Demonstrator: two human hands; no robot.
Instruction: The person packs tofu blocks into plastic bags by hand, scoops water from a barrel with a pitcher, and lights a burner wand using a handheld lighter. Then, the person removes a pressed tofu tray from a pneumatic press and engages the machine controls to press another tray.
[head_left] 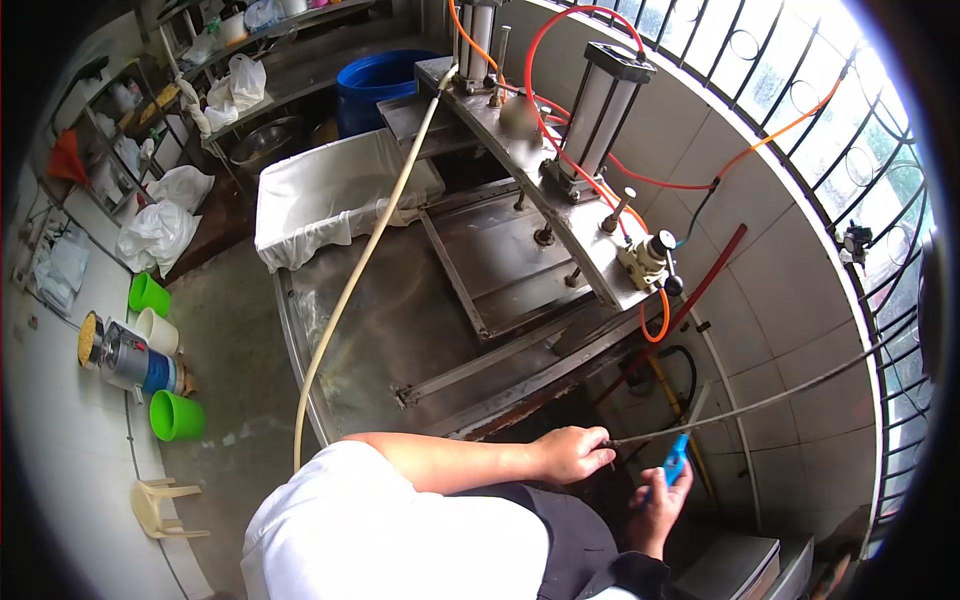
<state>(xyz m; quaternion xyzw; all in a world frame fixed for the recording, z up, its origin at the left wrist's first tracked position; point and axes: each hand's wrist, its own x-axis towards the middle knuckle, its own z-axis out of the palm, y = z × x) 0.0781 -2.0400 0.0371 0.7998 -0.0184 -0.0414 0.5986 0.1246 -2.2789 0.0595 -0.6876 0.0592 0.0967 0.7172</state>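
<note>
My left hand (575,455) is closed around the end of a thin grey cord (770,402), which stretches taut up to the right toward the window bars. Lower and to its right, my right hand (663,503) grips the blue handle of a knife (676,458). The narrow blade points upward, and in this view it overlaps the cord a short way from my left fingers. Both hands are beyond the front edge of a metal table (370,330), near the tiled wall.
A steel press frame with air cylinders (605,115) and orange hoses stands over the table. A cloth-lined tub (285,215) sits at its far left corner, before a blue barrel (350,95). Along the left wall are green buckets (177,415), a grinder (130,357) and a plastic stool (150,507).
</note>
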